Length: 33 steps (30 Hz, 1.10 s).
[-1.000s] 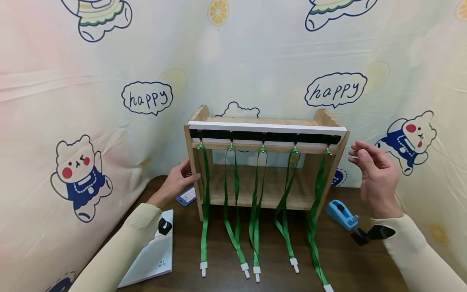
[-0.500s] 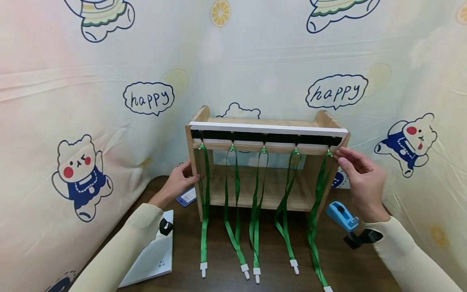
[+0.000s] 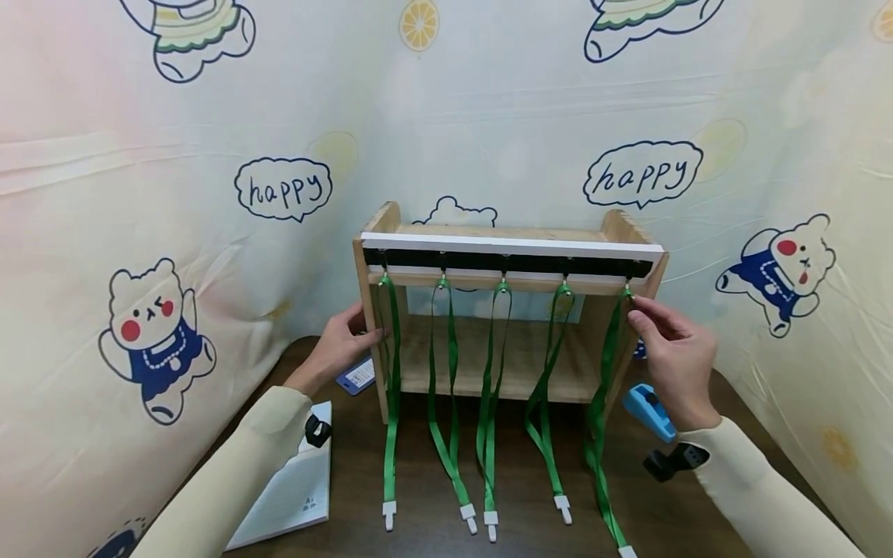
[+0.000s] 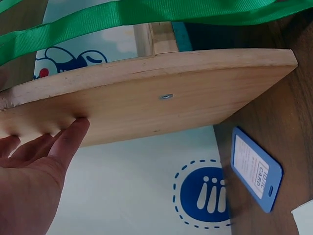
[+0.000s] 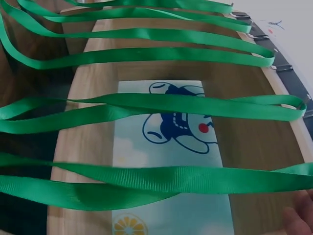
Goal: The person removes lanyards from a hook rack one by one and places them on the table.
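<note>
A wooden shelf (image 3: pixel 488 380) stands on the table. Several green lanyards (image 3: pixel 452 364) with white clips hang from small hooks along its black strip (image 3: pixel 474 260). My left hand (image 3: pixel 340 345) holds the shelf's left side panel (image 4: pixel 195 93), fingertips pressed on the outer face, thumb near the front edge. My right hand (image 3: pixel 675 364) pinches the top of the rightmost lanyard (image 3: pixel 608 356), just under its hook. The right wrist view has this lanyard (image 5: pixel 195 180) stretched across, with fingertips (image 5: pixel 299 215) beside it at the right edge; the exact contact is cut off there.
A blue tape dispenser (image 3: pixel 649 411) lies right of the shelf, partly behind the right hand. A white booklet (image 3: pixel 300 488) is at the left, near a blue card holder (image 4: pixel 257 169). A printed cloth (image 3: pixel 488 101) hangs behind and at both sides.
My right hand has come leftward from beside the shelf to the top of the rightmost lanyard. The left hand stays on the side panel.
</note>
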Tool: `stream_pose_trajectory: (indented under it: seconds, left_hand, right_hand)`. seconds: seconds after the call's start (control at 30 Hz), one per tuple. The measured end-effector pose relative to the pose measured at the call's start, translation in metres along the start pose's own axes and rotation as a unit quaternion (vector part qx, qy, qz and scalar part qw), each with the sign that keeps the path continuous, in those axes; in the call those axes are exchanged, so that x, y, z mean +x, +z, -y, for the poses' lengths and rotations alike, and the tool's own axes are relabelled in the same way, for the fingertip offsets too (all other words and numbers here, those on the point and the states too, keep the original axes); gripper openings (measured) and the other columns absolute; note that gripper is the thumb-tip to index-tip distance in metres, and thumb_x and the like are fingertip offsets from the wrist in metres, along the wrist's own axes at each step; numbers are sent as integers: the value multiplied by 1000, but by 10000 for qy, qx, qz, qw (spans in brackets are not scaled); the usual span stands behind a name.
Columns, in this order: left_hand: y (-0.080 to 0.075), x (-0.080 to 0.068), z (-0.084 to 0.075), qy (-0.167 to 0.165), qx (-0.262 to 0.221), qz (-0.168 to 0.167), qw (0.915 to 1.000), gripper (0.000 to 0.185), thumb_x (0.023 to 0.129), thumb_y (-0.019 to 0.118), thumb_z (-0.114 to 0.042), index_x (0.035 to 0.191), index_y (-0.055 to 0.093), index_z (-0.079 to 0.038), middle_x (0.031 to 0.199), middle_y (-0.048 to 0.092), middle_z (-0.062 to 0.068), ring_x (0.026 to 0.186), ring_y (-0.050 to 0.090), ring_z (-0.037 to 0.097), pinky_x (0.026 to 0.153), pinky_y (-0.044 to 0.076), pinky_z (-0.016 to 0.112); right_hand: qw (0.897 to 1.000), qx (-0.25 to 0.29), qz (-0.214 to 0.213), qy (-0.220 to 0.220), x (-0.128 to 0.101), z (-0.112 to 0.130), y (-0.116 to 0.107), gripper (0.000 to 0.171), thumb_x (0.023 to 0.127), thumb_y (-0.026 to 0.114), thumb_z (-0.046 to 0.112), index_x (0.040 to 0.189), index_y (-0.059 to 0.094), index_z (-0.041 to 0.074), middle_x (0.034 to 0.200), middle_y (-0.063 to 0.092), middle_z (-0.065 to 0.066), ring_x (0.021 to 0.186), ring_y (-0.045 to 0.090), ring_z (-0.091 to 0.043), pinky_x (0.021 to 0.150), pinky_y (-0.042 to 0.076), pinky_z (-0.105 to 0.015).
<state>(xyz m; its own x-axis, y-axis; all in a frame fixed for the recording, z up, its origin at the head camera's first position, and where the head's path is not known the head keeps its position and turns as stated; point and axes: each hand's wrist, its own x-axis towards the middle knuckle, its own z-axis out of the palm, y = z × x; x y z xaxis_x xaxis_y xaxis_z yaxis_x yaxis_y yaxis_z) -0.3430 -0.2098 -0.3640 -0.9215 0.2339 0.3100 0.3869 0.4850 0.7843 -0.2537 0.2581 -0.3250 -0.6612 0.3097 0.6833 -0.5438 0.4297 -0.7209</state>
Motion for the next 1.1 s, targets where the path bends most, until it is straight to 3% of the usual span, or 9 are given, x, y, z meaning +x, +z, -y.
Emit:
stream_pose_trajectory:
  seconds: [0.23,0.4,0.53,0.73,0.87,1.0,1.1]
  left_hand:
    - [1,-4,3,7,-136,9,9999,56,97,66,-30,149,45,-23,139,60,14,123,60,35,101,54,57]
    - [1,-4,3,-169,-151,23,9997,56,97,66,-34,148,46,-24,139,60,13,124,59,34,103,53,57]
    - [0,-3,2,-237,-191,30,9995,58,97,67,-36,149,45,-24,141,59,14,125,58,35,104,53,57]
    - [-1,-1,0,-211,-229,27,9995,57,97,66,-33,149,46,-22,140,60,15,124,59,35,103,53,57]
    - [-1,1,0,-155,-255,41,9995,55,97,65,-28,148,47,-22,139,60,15,124,60,35,101,54,57]
    - [0,1,0,-119,-196,27,9997,54,98,64,-25,148,47,-21,137,61,16,122,61,36,99,55,57]
    - [0,1,0,-157,-107,-22,9998,54,98,64,-24,149,46,-20,135,61,17,121,61,36,98,56,56]
  right_hand:
    - [9995,-109,-51,304,-3,0,11,34,93,72,18,125,71,8,107,71,23,91,68,10,81,53,-6]
    - [9988,46,-36,484,-3,5,16,36,93,72,18,126,69,3,105,71,20,91,69,6,81,54,-7]
    - [9962,589,8,635,-3,10,19,37,93,72,14,126,67,-1,104,74,16,88,72,2,81,55,-9]
    - [9835,1598,208,820,-3,15,22,35,91,72,8,122,66,-5,105,79,0,77,76,-9,77,60,-19]
    - [9839,1511,203,930,-1,16,22,31,91,73,11,118,68,-3,98,78,6,74,75,-9,73,61,-19]
    - [9880,1135,250,1021,1,17,20,30,93,72,17,117,70,-2,94,78,10,73,74,-7,77,59,-14]
    - [9850,1275,317,1117,5,17,19,35,94,71,20,118,69,-5,94,79,9,78,75,-7,83,57,-12]
